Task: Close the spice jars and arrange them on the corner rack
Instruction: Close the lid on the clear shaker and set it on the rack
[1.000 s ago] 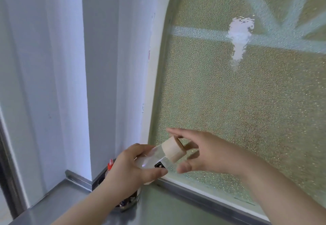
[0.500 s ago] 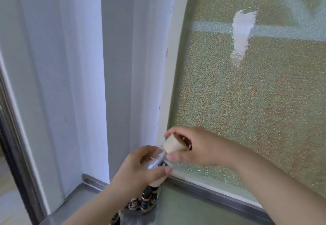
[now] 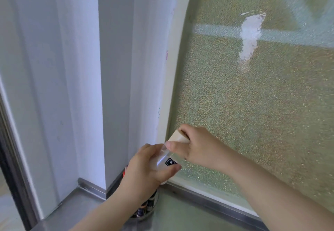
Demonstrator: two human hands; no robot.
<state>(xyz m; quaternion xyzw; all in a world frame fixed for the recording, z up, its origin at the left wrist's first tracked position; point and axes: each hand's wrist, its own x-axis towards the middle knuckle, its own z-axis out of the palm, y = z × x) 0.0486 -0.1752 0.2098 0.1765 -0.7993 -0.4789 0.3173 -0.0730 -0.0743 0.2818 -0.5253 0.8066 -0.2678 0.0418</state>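
The right hand (image 3: 197,147) has moved from beside the lid (image 3: 178,137) to clamp it; the left hand (image 3: 144,169) grips the jar (image 3: 162,158) above the rack (image 3: 146,207); closing looks underway.

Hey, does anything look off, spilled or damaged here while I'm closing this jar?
No spill shows. The one oddity is a ragged white patch on the frosted window, like peeled film or paint. The clear jar is tilted in the left hand, the right hand on its wooden lid.
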